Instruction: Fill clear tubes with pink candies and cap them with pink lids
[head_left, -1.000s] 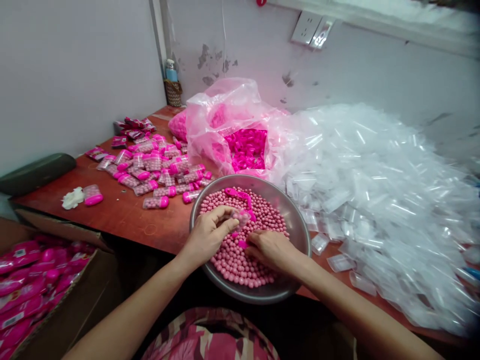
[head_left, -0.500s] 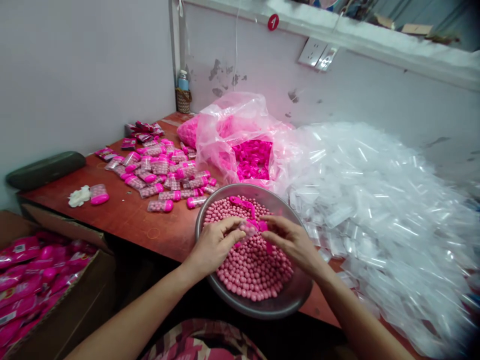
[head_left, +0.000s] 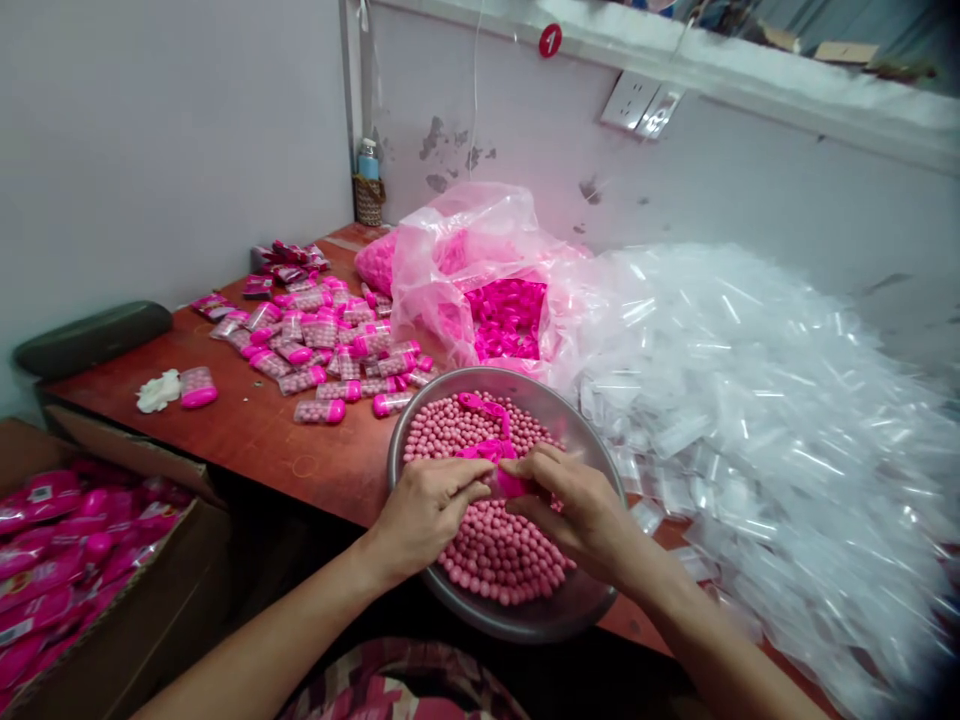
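Observation:
A grey metal bowl (head_left: 600,460) holds many small pink balls (head_left: 510,560), with bright pink plastic pieces (head_left: 487,405) lying on them. Over the bowl's middle, my left hand (head_left: 427,510) pinches a small clear container, mostly hidden by the fingers. My right hand (head_left: 581,495) is closed on a bright pink cap (head_left: 511,484) at the container's right end. The fingertips of both hands nearly meet there.
Filled containers with pink caps (head_left: 319,330) lie on the red table (head_left: 247,430). Behind the bowl stands a plastic bag (head_left: 472,230) of pink caps. Clear empty containers (head_left: 750,400) are heaped at right. An open carton (head_left: 172,570) of pink packets is at lower left.
Both hands have moved slightly down and closer together. My right hand has brought the pink cap against the container, and its fingers now cover more of it.

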